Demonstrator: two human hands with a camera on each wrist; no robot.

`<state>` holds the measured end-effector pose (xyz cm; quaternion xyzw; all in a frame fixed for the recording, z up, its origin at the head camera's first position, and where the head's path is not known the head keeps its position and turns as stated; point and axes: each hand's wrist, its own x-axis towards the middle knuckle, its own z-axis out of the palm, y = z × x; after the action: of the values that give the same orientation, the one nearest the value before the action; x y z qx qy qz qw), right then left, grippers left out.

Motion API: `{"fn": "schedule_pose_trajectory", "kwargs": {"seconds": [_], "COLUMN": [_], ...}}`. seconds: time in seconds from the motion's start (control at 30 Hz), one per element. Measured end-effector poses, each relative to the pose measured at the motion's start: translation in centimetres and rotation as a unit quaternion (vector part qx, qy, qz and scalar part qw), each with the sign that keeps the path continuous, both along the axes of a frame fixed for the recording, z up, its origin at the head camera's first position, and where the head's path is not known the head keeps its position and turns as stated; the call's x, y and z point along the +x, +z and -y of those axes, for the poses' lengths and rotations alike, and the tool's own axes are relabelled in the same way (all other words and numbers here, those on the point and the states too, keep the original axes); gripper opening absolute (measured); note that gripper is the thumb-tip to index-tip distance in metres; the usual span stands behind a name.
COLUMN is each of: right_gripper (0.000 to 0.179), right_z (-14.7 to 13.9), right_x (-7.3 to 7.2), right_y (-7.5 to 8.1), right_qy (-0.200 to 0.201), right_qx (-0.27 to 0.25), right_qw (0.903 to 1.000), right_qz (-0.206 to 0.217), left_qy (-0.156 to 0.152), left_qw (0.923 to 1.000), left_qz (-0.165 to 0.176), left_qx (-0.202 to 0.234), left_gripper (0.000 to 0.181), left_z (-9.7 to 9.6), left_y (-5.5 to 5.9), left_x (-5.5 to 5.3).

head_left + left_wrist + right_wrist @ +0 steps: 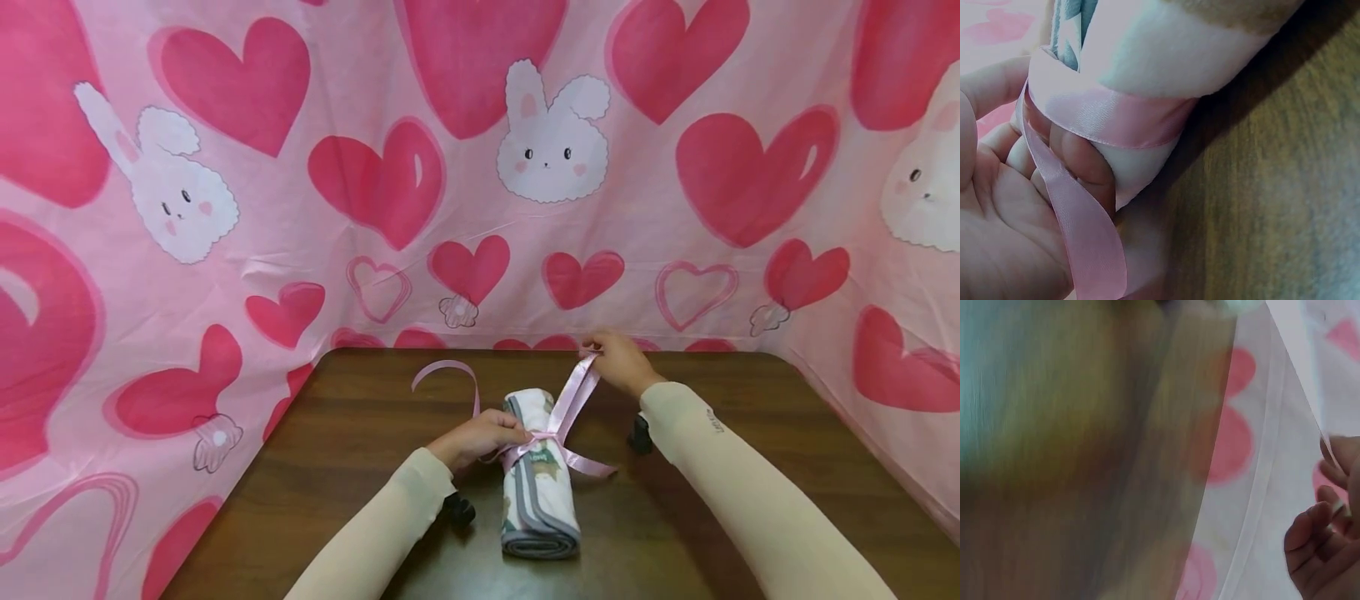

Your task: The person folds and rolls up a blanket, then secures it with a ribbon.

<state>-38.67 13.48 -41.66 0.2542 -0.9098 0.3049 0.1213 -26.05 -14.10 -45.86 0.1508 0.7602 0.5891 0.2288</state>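
Observation:
A rolled fleece blanket (pixel 555 496), white with a printed pattern and grey edging, lies lengthwise on the table. Round its middle runs a pink satin ribbon (pixel 576 392), crossed on top. My left hand (pixel 480 436) pinches the ribbon at the crossing, its fingers against the roll's left side. In the left wrist view the band (pixel 1116 115) wraps the roll and a loose tail hangs over the palm. Beyond the roll's far end, to the right, my right hand (pixel 621 362) pinches a raised length of ribbon, drawn taut from the crossing.
The brown wooden table (pixel 360 475) ends at a pink cloth wall (pixel 465 208) printed with hearts and rabbits, close behind my right hand. One ribbon tail curls up left of the roll; another lies to its right. Dark wrist devices (pixel 459 510) sit under both sleeves.

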Motion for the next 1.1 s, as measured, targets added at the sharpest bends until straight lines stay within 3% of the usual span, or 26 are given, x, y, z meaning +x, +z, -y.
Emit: {"fn": "schedule_pose_trajectory", "kwargs": {"seconds": [0.13, 0.27, 0.57, 0.87, 1.1], "right_gripper": [0.020, 0.016, 0.022, 0.035, 0.039], "right_z": [-2.0, -3.8, -5.6, -6.5, -7.2], "right_x": [-0.9, -1.3, -1.6, -2.1, -2.4], "right_y": [-0.1, -0.1, -0.2, -0.9, -0.7], "right_qy": [-0.034, -0.041, -0.053, -0.051, -0.044], "right_qx": [0.034, 0.051, 0.087, 0.132, 0.156], "right_qw": [0.9980, 0.9957, 0.9921, 0.9895, 0.9857], "right_qz": [0.040, 0.065, 0.072, 0.029, 0.047], "left_qy": [0.002, 0.007, 0.004, 0.011, 0.005], "left_qw": [1.0000, 1.0000, 1.0000, 0.9999, 1.0000], "left_qz": [0.000, -0.001, 0.001, 0.012, 0.002], "left_qx": [-0.003, -0.004, -0.002, -0.002, -0.006], "left_gripper": [0.028, 0.027, 0.027, 0.026, 0.027], "left_z": [-0.1, -0.1, 0.0, 0.0, 0.0], "left_y": [0.1, 0.1, -0.1, 0.1, 0.2], "left_x": [0.0, 0.0, -0.2, 0.0, -0.1]}}
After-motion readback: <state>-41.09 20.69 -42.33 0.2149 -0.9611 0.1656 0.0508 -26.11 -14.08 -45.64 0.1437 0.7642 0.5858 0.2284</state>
